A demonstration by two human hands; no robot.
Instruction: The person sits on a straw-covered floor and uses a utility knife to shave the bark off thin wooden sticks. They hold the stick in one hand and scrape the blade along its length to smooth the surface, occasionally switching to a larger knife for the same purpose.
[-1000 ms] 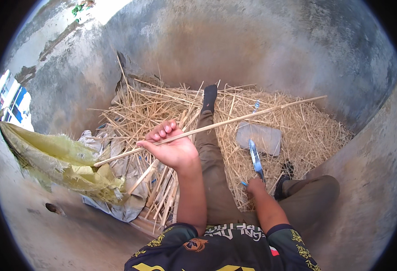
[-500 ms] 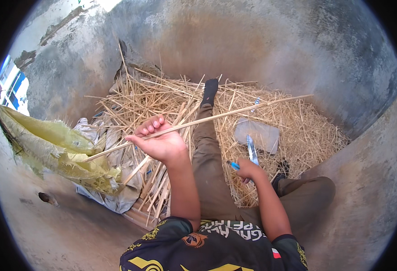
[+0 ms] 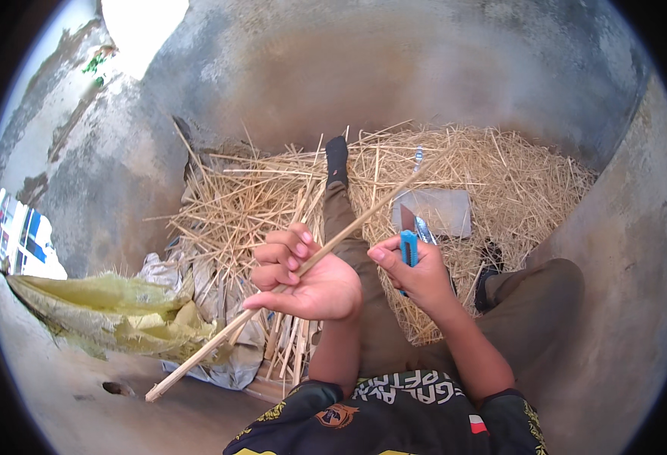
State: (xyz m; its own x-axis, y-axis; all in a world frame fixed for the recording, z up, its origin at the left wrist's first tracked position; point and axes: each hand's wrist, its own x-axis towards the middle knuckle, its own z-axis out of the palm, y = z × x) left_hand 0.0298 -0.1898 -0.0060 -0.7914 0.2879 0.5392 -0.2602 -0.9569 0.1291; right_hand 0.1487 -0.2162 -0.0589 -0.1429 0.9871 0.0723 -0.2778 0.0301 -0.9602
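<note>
Across the palm of my left hand (image 3: 322, 287) lies a long, thin wooden strip (image 3: 204, 353), with the curled fingers and thumb around it. The strip slants from the lower left to the upper right, over my outstretched leg. My right hand (image 3: 426, 279) grips a blue utility knife (image 3: 409, 247) upright, its blade out and pointing up. The blade is near the strip but apart from it. Both hands are close together above my lap.
A heap of straw-like shavings and thin strips (image 3: 515, 182) covers the floor ahead. On it lie a grey flat block (image 3: 440, 212) and a clear plastic bottle, partly behind my right hand. A torn yellowish sack (image 3: 106, 303) sits at left. Concrete walls (image 3: 424, 68) curve around.
My right hand has risen and turned the knife upright, its blade now showing. My left hand has moved right and nearer, and the strip now slants more steeply. The view has shifted.
</note>
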